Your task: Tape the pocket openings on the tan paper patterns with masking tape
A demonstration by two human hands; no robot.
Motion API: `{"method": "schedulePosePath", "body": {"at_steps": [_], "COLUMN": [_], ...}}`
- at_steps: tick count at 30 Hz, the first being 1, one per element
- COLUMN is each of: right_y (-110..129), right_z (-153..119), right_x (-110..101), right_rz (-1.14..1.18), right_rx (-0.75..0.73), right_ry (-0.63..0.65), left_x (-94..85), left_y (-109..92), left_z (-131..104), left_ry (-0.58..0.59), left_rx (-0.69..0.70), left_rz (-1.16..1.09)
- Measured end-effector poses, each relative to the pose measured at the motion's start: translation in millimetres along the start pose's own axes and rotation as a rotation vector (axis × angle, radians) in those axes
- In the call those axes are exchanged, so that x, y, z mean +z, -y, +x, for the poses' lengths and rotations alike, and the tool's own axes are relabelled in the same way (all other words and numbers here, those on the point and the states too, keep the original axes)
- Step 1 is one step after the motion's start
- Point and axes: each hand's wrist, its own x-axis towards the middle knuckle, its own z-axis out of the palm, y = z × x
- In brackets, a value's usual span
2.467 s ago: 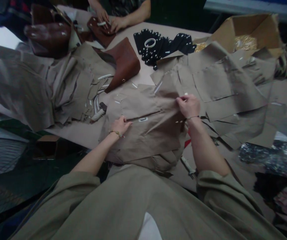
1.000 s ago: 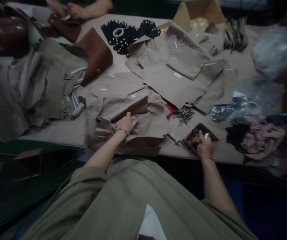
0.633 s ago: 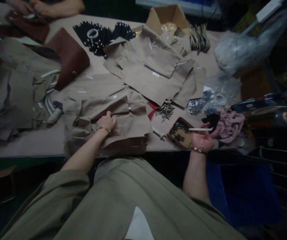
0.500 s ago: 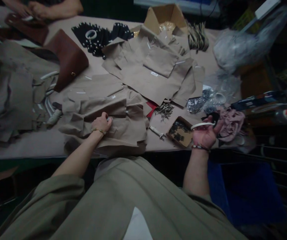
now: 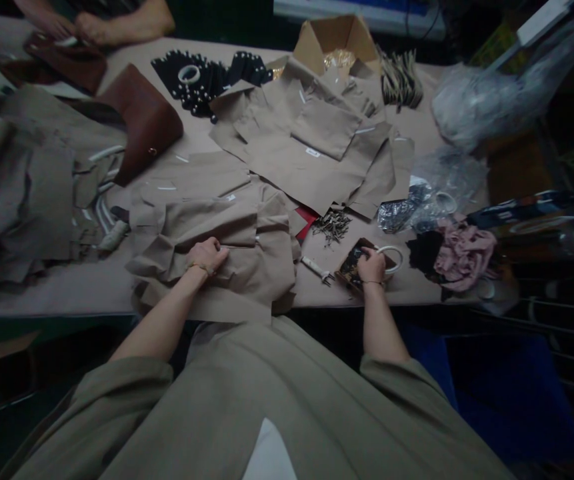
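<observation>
Beige fabric pieces [image 5: 247,267] lie in a loose stack at the table's front edge. On top of them rests my left hand [image 5: 207,257], its fingers closed in a pinch at a fold; what they hold is too small to name. My right hand [image 5: 373,265] reaches into a small cardboard box [image 5: 351,263] of dark little parts, with its fingertips bunched and hidden among them. A white ring [image 5: 395,260], seemingly a tape roll, sits around or against that hand's fingers. Left of the box are a light-handled tool [image 5: 315,268] and a pile of small metal pieces [image 5: 333,227].
More beige pieces [image 5: 321,167] and a box of gold parts [image 5: 311,43] lie behind. Brown leather [image 5: 149,127] is at the left, near another person's hands [image 5: 94,28]. Plastic bags [image 5: 447,177] and pink cloth [image 5: 464,257] are at the right; a blue bin [image 5: 511,393] stands below.
My right hand has moved left, from beside the pink cloth into the small box, and turned from palm up to palm down. My left hand has stayed on the fabric. The view has shifted slightly.
</observation>
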Motion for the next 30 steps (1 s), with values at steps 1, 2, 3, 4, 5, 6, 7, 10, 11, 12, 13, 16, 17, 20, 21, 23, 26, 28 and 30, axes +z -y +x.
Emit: {"method": "schedulePosePath", "body": {"at_steps": [1, 2, 3, 4, 5, 6, 7, 10, 11, 12, 13, 16, 17, 20, 21, 23, 26, 28, 30], "right_y": [0, 0, 0, 0, -1, -2, -4, -10, -9, -5, 4, 58, 84, 164, 186, 216, 235, 241, 249], "right_z": [-2, -4, -5, -5, -4, -3, -1, 7, 7, 6, 0, -40, -60, -123, -140, -164, -180, -186, -194], "right_x": [8, 15, 20, 24, 27, 29, 29, 23, 19, 15, 11, 10, 14, 35, 43, 58, 75, 85, 93], "right_rz": [-0.089, -0.145, -0.178, -0.194, -0.199, -0.198, -0.193, -0.138, -0.108, -0.073, -0.033, 0.150, 0.234, 0.474, 0.531, 0.612, 0.654, 0.646, 0.620], "right_rx": [0.023, 0.043, 0.059, 0.075, 0.091, 0.109, 0.124, 0.125, 0.105, 0.075, 0.029, -0.193, -0.274, -0.438, -0.455, -0.439, -0.378, -0.355, -0.340], "right_ry": [0.035, 0.063, 0.084, 0.094, 0.096, 0.092, 0.081, -0.003, -0.049, -0.100, -0.136, 0.017, 0.169, 0.628, 0.713, 0.776, 0.736, 0.692, 0.640], "left_x": [1.6, 3.3, 4.8, 6.1, 7.0, 7.4, 7.4, 4.5, 2.7, 0.6, -1.5, -6.8, -7.9, -10.3, -11.2, -14.1, -19.8, -22.0, -21.0], "left_y": [1, 1, 0, -1, -3, -5, -7, -8, -5, -2, 1, 6, 6, 2, 2, 6, 22, 35, 46], "left_z": [-3, -6, -9, -12, -14, -14, -14, -13, -15, -20, -26, -57, -69, -93, -96, -94, -77, -63, -48], "left_ry": [-0.002, -0.019, -0.049, -0.086, -0.119, -0.141, -0.150, -0.159, -0.180, -0.207, -0.232, -0.239, -0.230, -0.229, -0.234, -0.231, -0.183, -0.138, -0.110], "left_rx": [-0.016, -0.023, -0.018, -0.005, 0.012, 0.026, 0.031, 0.010, 0.011, 0.023, 0.053, 0.320, 0.460, 0.805, 0.859, 0.897, 0.896, 0.884, 0.883], "left_rz": [0.008, 0.017, 0.026, 0.031, 0.032, 0.027, 0.018, -0.027, -0.031, -0.026, -0.018, -0.016, -0.029, -0.064, -0.068, -0.075, -0.089, -0.109, -0.150]}}
